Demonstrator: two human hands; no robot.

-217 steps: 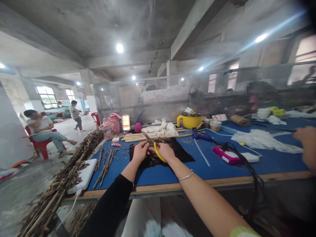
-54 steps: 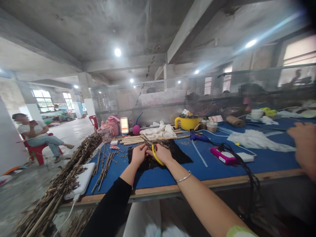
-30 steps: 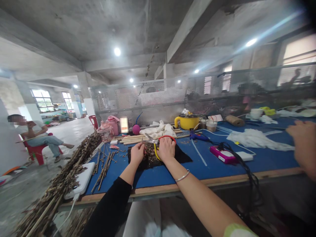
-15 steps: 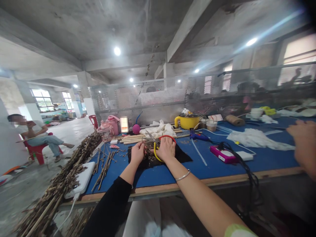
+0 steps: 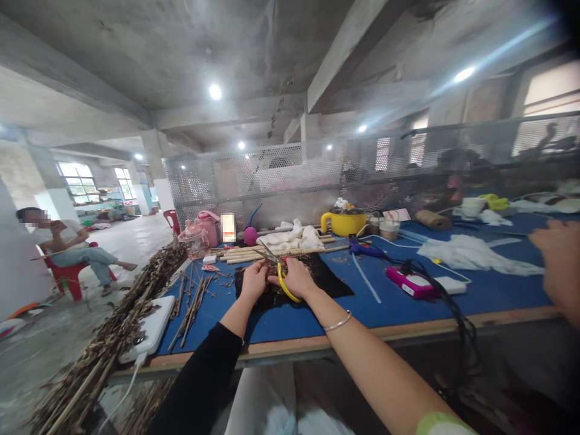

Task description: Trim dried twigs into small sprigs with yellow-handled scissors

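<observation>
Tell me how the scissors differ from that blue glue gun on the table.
The scissors are gripped in the right hand, while the blue glue gun lies on the table. The scissors show yellow on the handle and bare metal blades, whereas the blue glue gun is mostly blue. Both are handheld tools.

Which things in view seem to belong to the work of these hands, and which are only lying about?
Likely part of the work:
scissors, in the right hand
black cloth, under that and the left hand
dry plant scraps on it
perhaps thin stems, left of it

Likely just lying about:
yellow pot
purple ball
pink bottle
</observation>
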